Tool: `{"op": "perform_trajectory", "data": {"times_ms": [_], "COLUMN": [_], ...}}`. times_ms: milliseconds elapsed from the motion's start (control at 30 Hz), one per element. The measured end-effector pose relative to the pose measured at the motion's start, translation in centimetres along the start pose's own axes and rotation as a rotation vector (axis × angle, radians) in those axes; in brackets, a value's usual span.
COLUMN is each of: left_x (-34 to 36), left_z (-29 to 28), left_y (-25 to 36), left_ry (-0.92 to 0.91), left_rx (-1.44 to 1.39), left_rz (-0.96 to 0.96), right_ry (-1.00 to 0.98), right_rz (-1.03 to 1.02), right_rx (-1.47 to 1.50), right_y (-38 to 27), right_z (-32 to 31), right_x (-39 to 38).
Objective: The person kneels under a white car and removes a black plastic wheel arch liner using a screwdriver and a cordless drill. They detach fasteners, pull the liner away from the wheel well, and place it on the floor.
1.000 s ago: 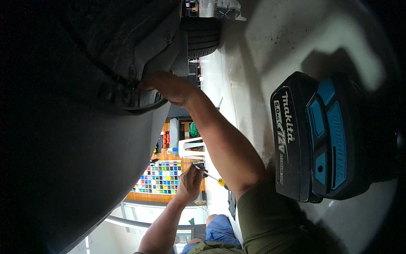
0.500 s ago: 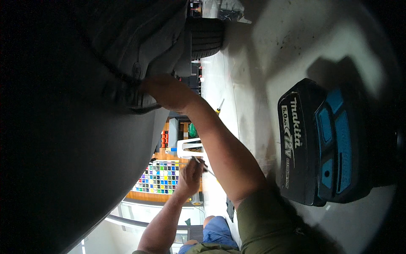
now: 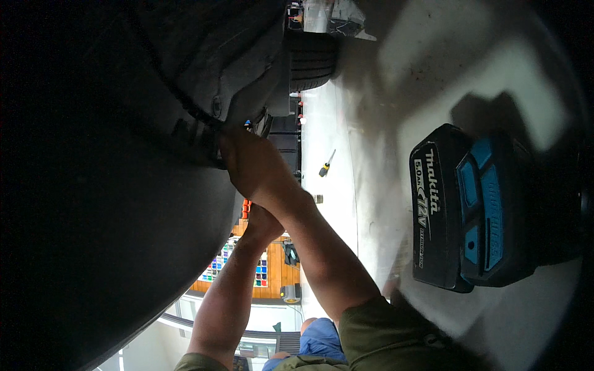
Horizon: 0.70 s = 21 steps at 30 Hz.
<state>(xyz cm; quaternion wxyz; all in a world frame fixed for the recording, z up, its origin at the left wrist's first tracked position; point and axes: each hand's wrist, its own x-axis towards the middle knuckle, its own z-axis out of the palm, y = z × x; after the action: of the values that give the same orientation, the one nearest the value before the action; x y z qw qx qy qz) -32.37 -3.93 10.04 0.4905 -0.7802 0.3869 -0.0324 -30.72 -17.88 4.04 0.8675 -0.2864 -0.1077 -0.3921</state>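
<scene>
A large dark car-body panel (image 3: 142,235) fills the left side. My right hand (image 3: 257,167) reaches up to its edge, where a dark cable-like strip (image 3: 179,96) runs to the fingers. The fingers curl in against the panel, and shadow hides what they grip. Just below, my left hand (image 3: 265,224) is raised close to the right wrist. Its fingers are hidden behind the right hand and wrist, so what it holds does not show. A screwdriver (image 3: 327,164) with a yellow and black handle lies on the pale floor beyond my right forearm.
A black and blue power-tool battery pack (image 3: 476,216) looms close at the right. A tyre (image 3: 311,62) stands at the top centre. Below are a wooden wall (image 3: 278,266) with a rack of colourful items (image 3: 261,272), and a grey and yellow device (image 3: 289,293).
My left hand has risen from lower down to the right wrist; the thin-shafted tool it held is out of sight. My right hand stays at the panel edge. The view has shifted slightly.
</scene>
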Motion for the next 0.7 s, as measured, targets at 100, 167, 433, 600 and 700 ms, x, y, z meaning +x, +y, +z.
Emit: {"op": "perform_trajectory", "data": {"times_ms": [100, 167, 433, 600, 700], "left_x": [0.2, -0.3, 0.4, 1.5, 4.9], "left_z": [0.9, 1.3, 1.0, 3.2, 3.2], "left_y": [0.2, -0.3, 3.3, 0.0, -2.3], "left_ry": [-0.087, -0.124, -0.267, -0.064, -0.035], "left_rx": [0.192, 0.181, -0.992, -0.695, -0.688], "left_rz": [0.063, 0.113, -0.571, -0.234, -0.343], "right_ry": [0.153, 0.294, 0.677, 0.494, 0.326], "right_rz": [-0.076, -0.267, 0.240, 0.557, 0.534], "right_rx": [0.079, -0.068, 0.399, 0.342, -0.136], "right_y": [1.1, 5.4, 15.8, 20.3, 21.4], "right_z": [0.1, 1.2, -3.3, -2.1, -1.1], "right_x": [-1.1, -1.1, -2.9, -3.8, -7.3]}}
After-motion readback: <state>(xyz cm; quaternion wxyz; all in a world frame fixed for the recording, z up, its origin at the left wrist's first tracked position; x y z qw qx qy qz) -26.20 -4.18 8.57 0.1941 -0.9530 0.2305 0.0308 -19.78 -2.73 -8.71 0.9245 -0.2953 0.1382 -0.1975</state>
